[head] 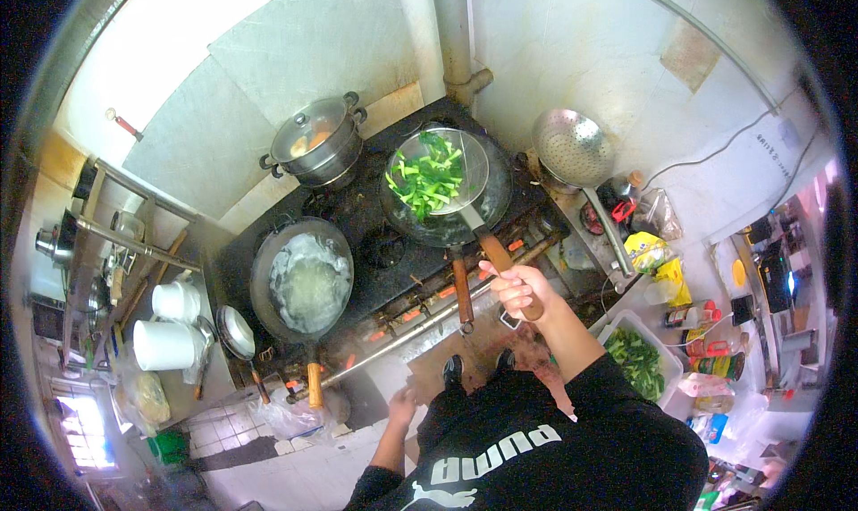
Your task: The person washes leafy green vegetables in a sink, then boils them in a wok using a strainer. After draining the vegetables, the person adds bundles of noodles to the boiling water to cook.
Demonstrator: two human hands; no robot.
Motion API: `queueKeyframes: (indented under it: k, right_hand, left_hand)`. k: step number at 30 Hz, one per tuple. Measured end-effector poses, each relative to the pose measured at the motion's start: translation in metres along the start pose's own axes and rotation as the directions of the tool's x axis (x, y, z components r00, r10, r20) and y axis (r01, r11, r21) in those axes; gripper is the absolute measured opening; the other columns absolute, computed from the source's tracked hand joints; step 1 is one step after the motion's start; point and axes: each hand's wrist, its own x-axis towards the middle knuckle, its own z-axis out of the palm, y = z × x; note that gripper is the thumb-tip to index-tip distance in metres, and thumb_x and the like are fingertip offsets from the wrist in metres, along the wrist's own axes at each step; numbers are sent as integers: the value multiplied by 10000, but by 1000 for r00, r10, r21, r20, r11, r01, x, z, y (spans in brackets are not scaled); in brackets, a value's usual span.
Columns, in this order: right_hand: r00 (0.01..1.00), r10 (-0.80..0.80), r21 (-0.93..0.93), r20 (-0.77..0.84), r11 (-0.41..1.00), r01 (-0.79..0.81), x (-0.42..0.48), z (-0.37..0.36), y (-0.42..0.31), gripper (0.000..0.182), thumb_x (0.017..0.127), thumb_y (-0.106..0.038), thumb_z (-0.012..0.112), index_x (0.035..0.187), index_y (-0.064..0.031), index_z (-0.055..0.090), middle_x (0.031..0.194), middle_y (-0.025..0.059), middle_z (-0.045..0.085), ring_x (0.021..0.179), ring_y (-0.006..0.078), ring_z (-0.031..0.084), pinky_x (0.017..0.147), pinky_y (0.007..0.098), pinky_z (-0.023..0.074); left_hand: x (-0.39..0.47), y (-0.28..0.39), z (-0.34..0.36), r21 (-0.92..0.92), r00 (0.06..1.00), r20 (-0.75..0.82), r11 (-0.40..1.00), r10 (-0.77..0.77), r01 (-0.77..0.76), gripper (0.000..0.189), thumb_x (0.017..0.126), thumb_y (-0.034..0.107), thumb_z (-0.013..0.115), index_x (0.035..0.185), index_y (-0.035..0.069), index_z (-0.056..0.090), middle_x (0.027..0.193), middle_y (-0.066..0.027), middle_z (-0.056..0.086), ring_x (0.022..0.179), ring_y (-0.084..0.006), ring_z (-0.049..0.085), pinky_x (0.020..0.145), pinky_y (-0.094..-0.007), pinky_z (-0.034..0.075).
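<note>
My right hand [526, 291] grips the wooden handle of a wire-mesh skimmer [474, 169] from above. Chopped leafy greens [429, 179] lie in its mesh, over a wok [497, 209] on the stove. This wok's own wooden handle [460, 286] points toward me, left of my right hand. Down beside my body hangs my left hand [403, 405], apart from the cookware; its fingers are too blurred to read. On the left burner, a second wok [265, 279] contains cloudy, whitish bubbling liquid [305, 279].
A lidded steel pot [328, 152] sits at the back of the black stove [382, 243]. To the right, a perforated ladle [575, 147] rests near sauce bottles [717, 340] and a plastic tub [670, 357] of cut greens. White buckets [164, 345] occupy the left counter.
</note>
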Motion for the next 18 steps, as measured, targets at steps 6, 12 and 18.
queueKeyframes:
  k: [6,12,18]
  right_hand:
    - [990,-79,-226,-119,973,51,-28,13,39,308,1045,-261,357,1285,-230,548,616,-52,389,413,52,353,366,243,378]
    - [990,-73,-76,-119,995,64,-17,-36,41,348,1019,-175,376,1337,-127,509,643,-39,422,445,53,407,384,215,369]
    - [995,-69,-101,-68,993,62,-19,-39,39,354,1020,-160,361,1337,-124,516,660,-26,417,473,65,424,397,231,387]
  left_hand:
    - [-52,-138,-77,928,964,220,336,-146,-161,212,807,197,636,986,97,690,981,-96,714,951,-285,685,764,-373,553]
    - [-109,-231,-90,722,946,129,627,296,-294,190,751,263,569,731,75,591,785,-181,626,800,-396,611,694,-484,481]
    - [-90,-245,-84,757,976,204,618,84,-211,286,828,297,530,821,46,667,906,-210,665,912,-386,638,802,-456,493]
